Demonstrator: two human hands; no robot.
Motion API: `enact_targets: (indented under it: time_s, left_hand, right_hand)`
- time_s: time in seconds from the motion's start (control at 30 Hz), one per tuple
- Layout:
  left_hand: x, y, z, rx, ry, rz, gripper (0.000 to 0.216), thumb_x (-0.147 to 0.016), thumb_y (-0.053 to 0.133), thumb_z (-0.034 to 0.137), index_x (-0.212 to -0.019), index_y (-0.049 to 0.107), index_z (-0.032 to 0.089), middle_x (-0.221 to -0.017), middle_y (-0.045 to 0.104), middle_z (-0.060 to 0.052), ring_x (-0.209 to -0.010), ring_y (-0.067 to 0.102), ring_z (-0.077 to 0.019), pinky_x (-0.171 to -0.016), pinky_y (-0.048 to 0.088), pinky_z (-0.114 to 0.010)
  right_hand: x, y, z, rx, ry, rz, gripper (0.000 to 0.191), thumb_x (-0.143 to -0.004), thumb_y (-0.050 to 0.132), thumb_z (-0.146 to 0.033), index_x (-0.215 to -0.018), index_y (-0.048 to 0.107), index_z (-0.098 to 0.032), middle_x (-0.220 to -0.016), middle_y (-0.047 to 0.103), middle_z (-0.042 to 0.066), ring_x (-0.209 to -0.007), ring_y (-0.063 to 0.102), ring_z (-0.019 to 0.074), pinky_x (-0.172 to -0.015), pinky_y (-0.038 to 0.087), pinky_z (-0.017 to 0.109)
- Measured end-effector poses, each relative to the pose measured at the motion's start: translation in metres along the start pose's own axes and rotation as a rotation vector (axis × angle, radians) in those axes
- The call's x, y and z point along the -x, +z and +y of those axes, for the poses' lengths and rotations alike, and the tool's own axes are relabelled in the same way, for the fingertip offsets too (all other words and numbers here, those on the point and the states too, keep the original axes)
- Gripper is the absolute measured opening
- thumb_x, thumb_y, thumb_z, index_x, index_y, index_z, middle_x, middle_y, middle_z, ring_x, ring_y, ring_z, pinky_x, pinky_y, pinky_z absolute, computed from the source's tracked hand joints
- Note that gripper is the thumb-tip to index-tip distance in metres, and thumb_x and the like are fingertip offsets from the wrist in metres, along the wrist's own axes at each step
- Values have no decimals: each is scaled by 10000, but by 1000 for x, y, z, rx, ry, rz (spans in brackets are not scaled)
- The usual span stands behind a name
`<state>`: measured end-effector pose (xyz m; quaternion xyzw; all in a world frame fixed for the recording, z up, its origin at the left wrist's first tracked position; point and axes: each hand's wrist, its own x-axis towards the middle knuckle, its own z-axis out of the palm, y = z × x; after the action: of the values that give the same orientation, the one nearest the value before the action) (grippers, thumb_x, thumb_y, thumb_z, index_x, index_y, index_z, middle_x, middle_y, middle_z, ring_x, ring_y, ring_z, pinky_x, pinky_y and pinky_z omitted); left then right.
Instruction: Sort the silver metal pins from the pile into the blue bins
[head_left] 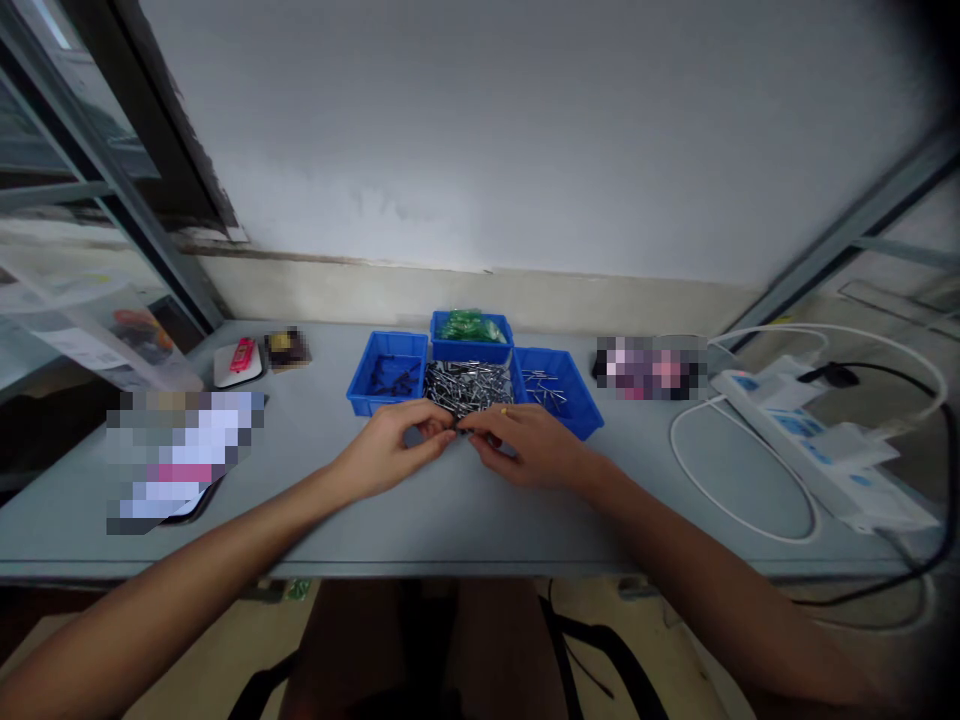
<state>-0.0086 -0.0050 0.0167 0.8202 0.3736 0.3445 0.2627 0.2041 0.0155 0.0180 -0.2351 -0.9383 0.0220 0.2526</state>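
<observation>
My left hand (pixel 401 440) and my right hand (pixel 536 447) meet at the front of a heap of thin metal pieces (pixel 471 385), silver and dark. Thumb and fingers are pinched together on each hand. A small dark bit shows between the fingertips, too small to name. Left of the heap, a blue tray (pixel 361 378) holds several dark slender pieces (pixel 395 380). To the right, another blue tray (pixel 577 400) has several silver pin-like pieces (pixel 544 385) in it. Behind the heap stands a third blue tray (pixel 471 350) with green plastic packets (pixel 469 326).
A blurred-out phone-like object (pixel 187 465) lies on the grey table (pixel 450 530) at left, near a white device with a pink item (pixel 241 354). At right are a white power strip (pixel 817 450) and looping cables (pixel 679 440). A wall (pixel 480 150) rises behind.
</observation>
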Motion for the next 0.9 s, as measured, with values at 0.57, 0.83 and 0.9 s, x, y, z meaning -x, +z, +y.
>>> enact_targets:
  time_s: [0.57,0.83,0.9]
  left_hand:
    - [-1,-1,-1,-39,-34,-16,144,-818,506,208,-907,611,166,-809,612,-13,-744,548,-121,-697,458,-267]
    - [0,0,1,-44,5,51,168,-826,549,271,-939,628,174,-782,601,-16,-734,551,-121,-696,468,-270]
    - [-1,0,0,-46,16,73,167,-834,544,273,-932,635,173,-785,604,-18,-732,553,-118,-692,468,-264]
  right_hand:
    - [-2,0,4,41,73,-57,171,-855,447,-204,-974,570,-189,-771,642,13,-689,575,112,-626,386,231]
    - [-3,-1,2,83,137,3,176,-881,421,-262,-941,564,-179,-690,615,14,-626,556,117,-592,369,232]
    - [-3,-1,1,79,139,0,173,-878,427,-262,-940,565,-177,-683,613,12,-626,557,116,-592,367,231]
